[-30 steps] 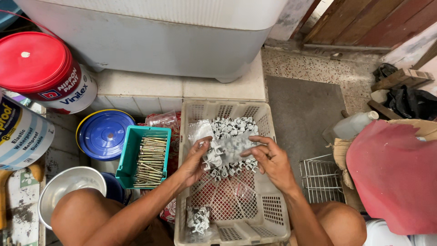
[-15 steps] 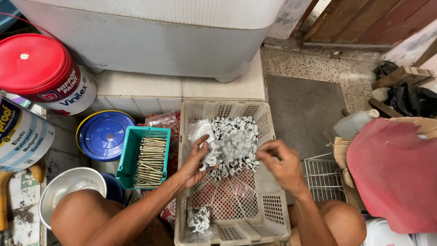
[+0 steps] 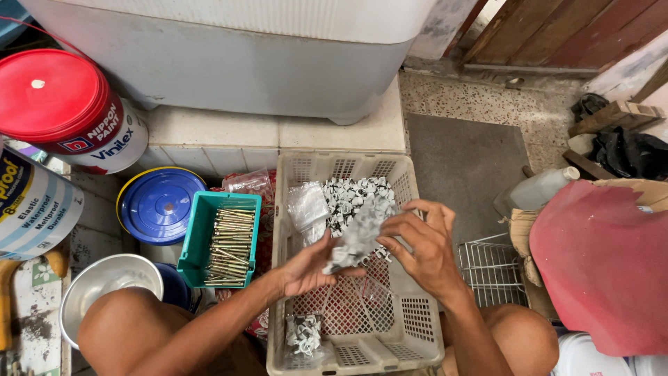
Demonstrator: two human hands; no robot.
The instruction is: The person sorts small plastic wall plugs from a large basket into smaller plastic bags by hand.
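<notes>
- The left hand [image 3: 306,268] cups a clear plastic bag of grey clips [image 3: 356,237] from below, fingers curled under it; the right hand [image 3: 424,244] pinches the bag's upper edge.
- The bag is held just above the beige basket [image 3: 410,327], over its middle.
- This looks like a filled bag being lifted and gathered; closing its mouth calls for a firm pinch so no clips spill.
- The bag is lumpy, packed with small grey clips.
- Loose clips [image 3: 351,191] lie at the basket's far end; a teal tray of screws [image 3: 226,244] sits left of the basket.

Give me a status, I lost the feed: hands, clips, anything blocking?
Left hand and right hand both gripping clear bag of grey clips. Held over beige basket. Nothing blocking.
</notes>
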